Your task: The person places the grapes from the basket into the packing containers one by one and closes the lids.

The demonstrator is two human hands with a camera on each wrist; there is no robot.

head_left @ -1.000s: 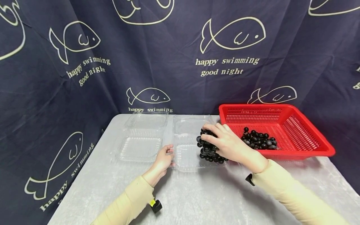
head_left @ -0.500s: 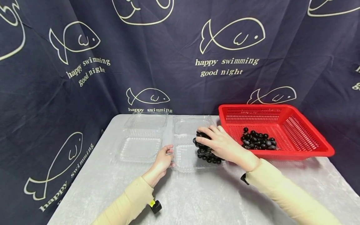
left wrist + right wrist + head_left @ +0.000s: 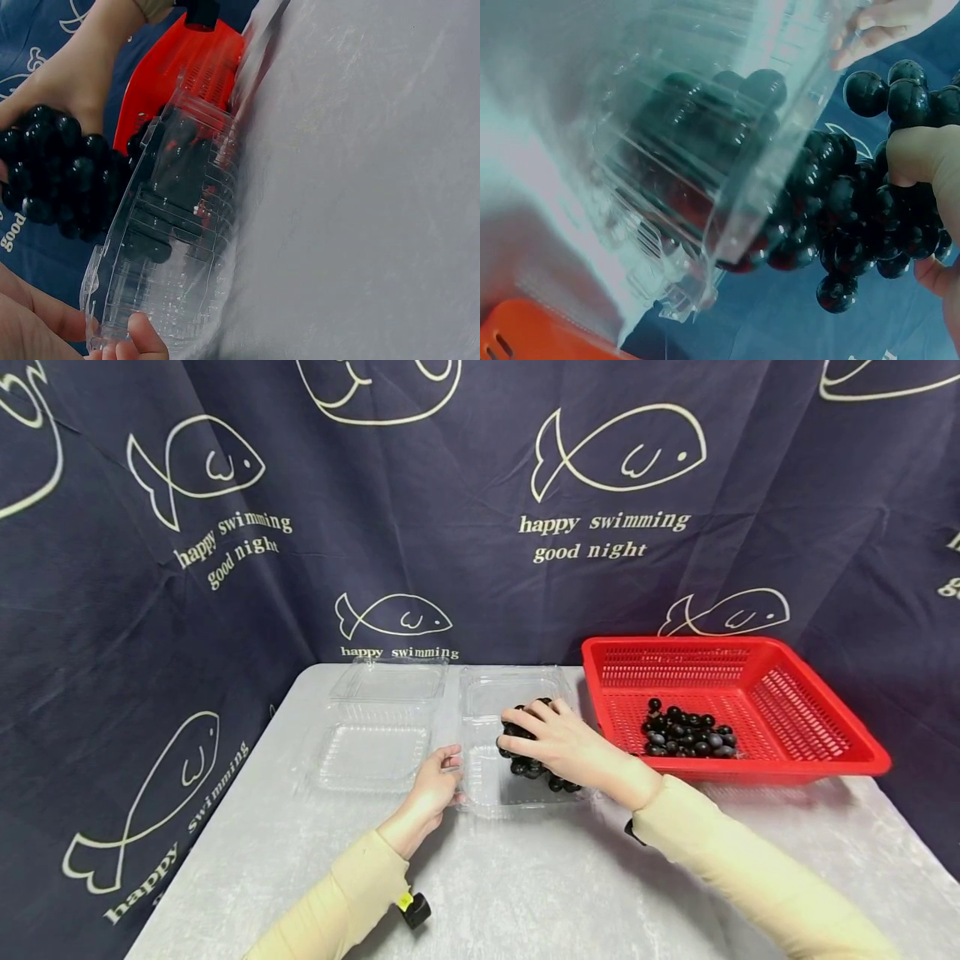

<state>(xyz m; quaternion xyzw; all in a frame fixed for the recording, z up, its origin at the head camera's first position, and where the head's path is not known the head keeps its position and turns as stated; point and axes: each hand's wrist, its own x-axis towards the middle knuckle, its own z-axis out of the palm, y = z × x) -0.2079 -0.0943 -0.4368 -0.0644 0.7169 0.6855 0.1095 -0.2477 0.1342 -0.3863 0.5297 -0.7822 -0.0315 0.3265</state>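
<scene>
A bunch of black grapes (image 3: 527, 767) hangs from my right hand (image 3: 576, 750), whose fingers and thumb grip its upper part. It is over the base of the right-hand clear plastic clamshell container (image 3: 483, 777), whose lid lies open toward the back. In the right wrist view, the lower grapes (image 3: 847, 202) show partly through the container's clear wall (image 3: 742, 217). My left hand (image 3: 433, 783) pinches the near left side of that container. The left wrist view shows its thumb and fingertips (image 3: 146, 334) at the container's corner.
To the left stands a second open clear clamshell (image 3: 375, 758) with nothing in it. A red perforated basket (image 3: 772, 767) at the right holds more black grapes (image 3: 690, 735). Behind the grey table (image 3: 495, 885) hangs a dark blue curtain (image 3: 480, 527) with fish drawings.
My right hand has carried the grapes left and a little lower over the right-hand container. The left hand has kept its place on the container's side.
</scene>
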